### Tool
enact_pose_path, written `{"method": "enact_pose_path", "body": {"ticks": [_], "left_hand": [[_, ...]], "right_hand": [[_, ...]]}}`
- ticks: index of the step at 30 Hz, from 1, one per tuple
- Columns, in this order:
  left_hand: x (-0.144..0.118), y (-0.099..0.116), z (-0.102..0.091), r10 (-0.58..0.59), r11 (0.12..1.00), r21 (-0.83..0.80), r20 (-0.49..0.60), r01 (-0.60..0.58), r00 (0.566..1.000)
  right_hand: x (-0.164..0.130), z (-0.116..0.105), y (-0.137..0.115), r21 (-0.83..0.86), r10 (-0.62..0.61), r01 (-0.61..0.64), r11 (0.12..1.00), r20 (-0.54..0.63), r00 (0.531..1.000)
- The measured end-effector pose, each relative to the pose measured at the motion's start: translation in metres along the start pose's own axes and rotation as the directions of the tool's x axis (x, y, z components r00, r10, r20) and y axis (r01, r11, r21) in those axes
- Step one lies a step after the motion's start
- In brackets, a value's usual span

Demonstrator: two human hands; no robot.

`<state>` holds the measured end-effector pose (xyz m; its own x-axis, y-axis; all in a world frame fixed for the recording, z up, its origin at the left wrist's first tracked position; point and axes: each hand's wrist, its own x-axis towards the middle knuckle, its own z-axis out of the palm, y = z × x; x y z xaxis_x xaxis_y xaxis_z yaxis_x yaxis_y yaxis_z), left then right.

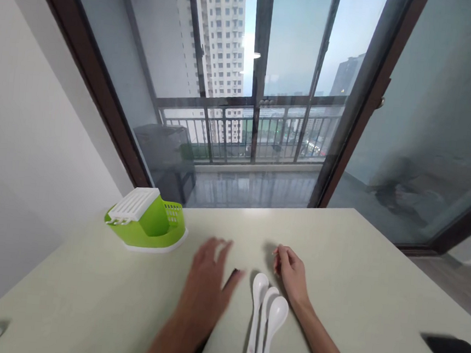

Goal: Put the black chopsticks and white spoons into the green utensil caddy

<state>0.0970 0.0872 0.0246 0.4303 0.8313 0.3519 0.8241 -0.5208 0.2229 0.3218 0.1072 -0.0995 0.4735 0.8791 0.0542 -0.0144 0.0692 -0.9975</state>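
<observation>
1. Head camera: A left hand (205,284), blurred, spreads its fingers over a pale table (337,240), thumb apart, nothing visibly gripped.
2. A dark, narrow object (230,279) shows past the thumb and again near the wrist, mostly hidden by the hand; whether the two touch cannot be told. Its slim shape suggests a pinch around the middle would suit, though its weight and material are unclear.
3. The right hand (291,272) is low at the table with fingers curled inward; whether they close on anything cannot be told.
4. Three white spoons (262,326) lie between the forearms, bowls bunched at the far end, handles toward the person. They look light and stiff; the glossy finish could prove slippery, and, if ceramic, they may chip when dropped. Mid-handle appears the surest hold.
5. A green-and-white rack (148,226) stands beyond the left hand, at the table's far left. Likely light, rigid plastic, it could slide if nudged; its rim offers a steadying hold.
6. Beyond the table, glass panes face a balcony railing (268,125) and a tall building (223,38).
</observation>
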Motion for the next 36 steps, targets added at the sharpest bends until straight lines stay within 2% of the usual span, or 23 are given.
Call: {"method": "enact_pose_path", "body": {"ticks": [1,3,5,7,10,13,15,19,21,24,26,28,32,36], "left_hand": [[0.013,-0.021,-0.012,0.018,0.999,0.047,-0.139,-0.011,0.99],[0.036,-0.065,-0.039,0.016,0.987,0.157,-0.327,0.038,0.945],[0.051,-0.108,-0.065,-0.036,0.954,0.257,-0.418,0.156,0.908],[0.059,-0.146,-0.085,-0.121,0.903,0.322,-0.445,0.284,0.887],[0.061,-0.186,-0.104,-0.274,0.852,0.35,-0.336,0.39,0.901],[0.062,-0.197,-0.111,-0.357,0.884,0.273,-0.127,0.379,0.925],[0.061,-0.188,-0.112,-0.35,0.912,0.2,-0.074,0.358,0.934],[0.063,-0.151,-0.105,-0.308,0.94,0.135,-0.062,0.314,0.949],[0.066,-0.132,-0.095,-0.24,0.962,0.125,-0.04,0.243,0.97],[0.075,-0.099,-0.074,-0.062,0.991,0.116,0.011,0.06,0.998],[0.082,-0.074,-0.06,0.063,0.992,0.104,0.026,-0.066,0.998],[0.088,-0.045,-0.049,0.129,0.985,0.111,0.031,-0.131,0.991],[0.095,0.008,-0.037,0.175,0.97,0.161,0.058,-0.182,0.983],[0.095,0.038,-0.03,0.236,0.962,0.129,0.049,-0.24,0.971]], "right_hand": [[0.0,0.0,0.0,-0.001,0.003,-0.003,1.0,0.001,1.0],[-0.001,0.0,0.0,-0.001,0.008,-0.008,1.0,0.001,1.0],[-0.002,-0.001,0.0,0.003,0.011,-0.011,1.0,-0.003,1.0],[-0.002,-0.001,0.0,0.008,0.016,-0.016,1.0,-0.005,1.0],[-0.002,-0.001,0.0,0.012,0.021,-0.021,1.0,0.0,1.0],[-0.002,-0.001,-0.001,0.017,0.027,-0.027,0.999,-0.001,1.0],[-0.002,-0.001,-0.001,0.024,0.034,-0.034,0.999,-0.005,0.999],[-0.002,-0.003,0.001,0.062,0.046,-0.045,0.997,-0.022,0.999],[-0.002,-0.004,0.001,0.088,0.056,-0.052,0.995,-0.033,0.998],[-0.002,-0.005,-0.001,0.118,0.067,-0.061,0.991,-0.047,0.997],[-0.003,-0.005,-0.003,0.132,0.066,-0.058,0.99,-0.058,0.996],[-0.004,-0.006,-0.006,0.148,0.057,-0.045,0.988,-0.082,0.995],[-0.007,-0.007,-0.011,0.169,0.025,0.005,0.986,-0.175,0.984],[-0.008,-0.005,-0.014,0.166,-0.009,0.053,0.985,-0.255,0.967]]}}
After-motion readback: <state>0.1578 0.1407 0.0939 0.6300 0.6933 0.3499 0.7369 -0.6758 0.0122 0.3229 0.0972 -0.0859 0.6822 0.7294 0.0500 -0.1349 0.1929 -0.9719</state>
